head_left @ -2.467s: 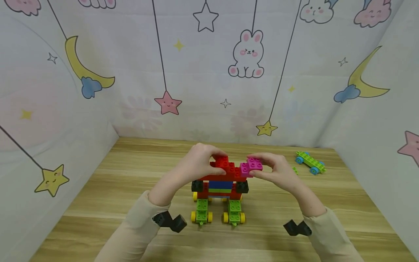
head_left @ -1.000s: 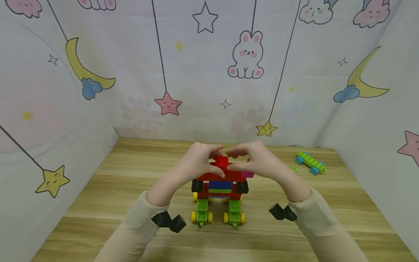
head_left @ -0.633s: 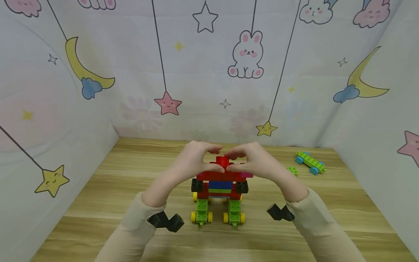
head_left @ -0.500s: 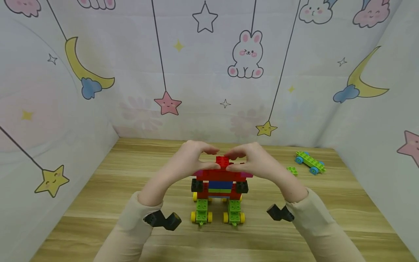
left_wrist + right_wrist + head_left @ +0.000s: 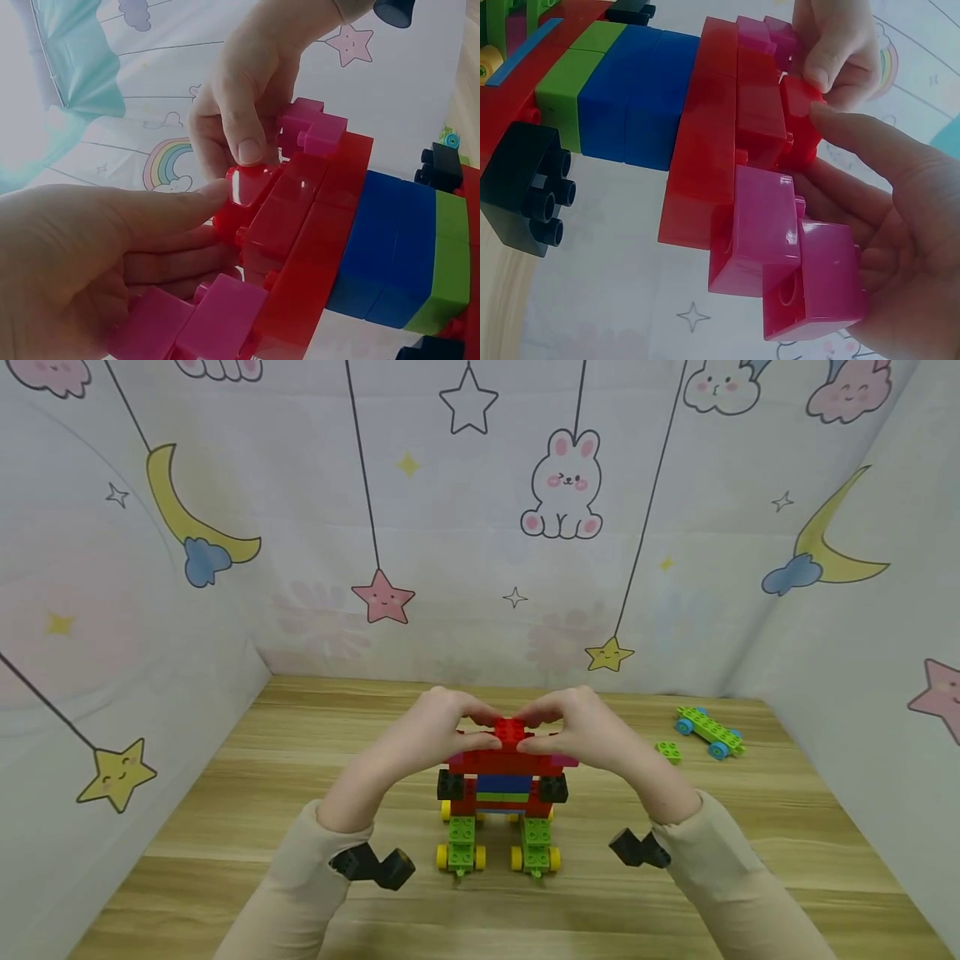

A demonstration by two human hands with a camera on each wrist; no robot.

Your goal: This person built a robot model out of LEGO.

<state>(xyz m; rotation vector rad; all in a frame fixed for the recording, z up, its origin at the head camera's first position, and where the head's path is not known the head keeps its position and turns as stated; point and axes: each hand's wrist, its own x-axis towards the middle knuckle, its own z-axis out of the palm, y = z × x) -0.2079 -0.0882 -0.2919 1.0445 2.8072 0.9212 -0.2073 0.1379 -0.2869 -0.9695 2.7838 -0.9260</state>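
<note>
A toy brick figure stands upright mid-table, topped by a red brick (image 5: pixel 510 732). My left hand (image 5: pixel 423 739) pinches this top brick from the left, its thumb on the near side and fingers behind. From the other side my right hand (image 5: pixel 592 735) pinches the same brick. In the right wrist view, stepped pink bricks (image 5: pixel 810 277) stick out at one end of the long red layer (image 5: pixel 697 180). More pink bricks (image 5: pixel 221 319) sit at the opposite end, beside my left palm. Blue bricks (image 5: pixel 504 784) and black bricks (image 5: pixel 553 787) lie lower; green wheeled bases (image 5: pixel 461 843) carry everything.
A lime-green wheeled base (image 5: pixel 708 732) with blue wheels lies at the back right of the wooden table (image 5: pixel 637 893). Next to it is a small green brick (image 5: pixel 668 752). A printed cloth (image 5: pixel 465 527) hangs behind and on both sides.
My right hand has left the pink bricks, now seated at the right end, and moved left to the red top brick. My left hand has shifted slightly left, uncovering pink bricks on the left.
</note>
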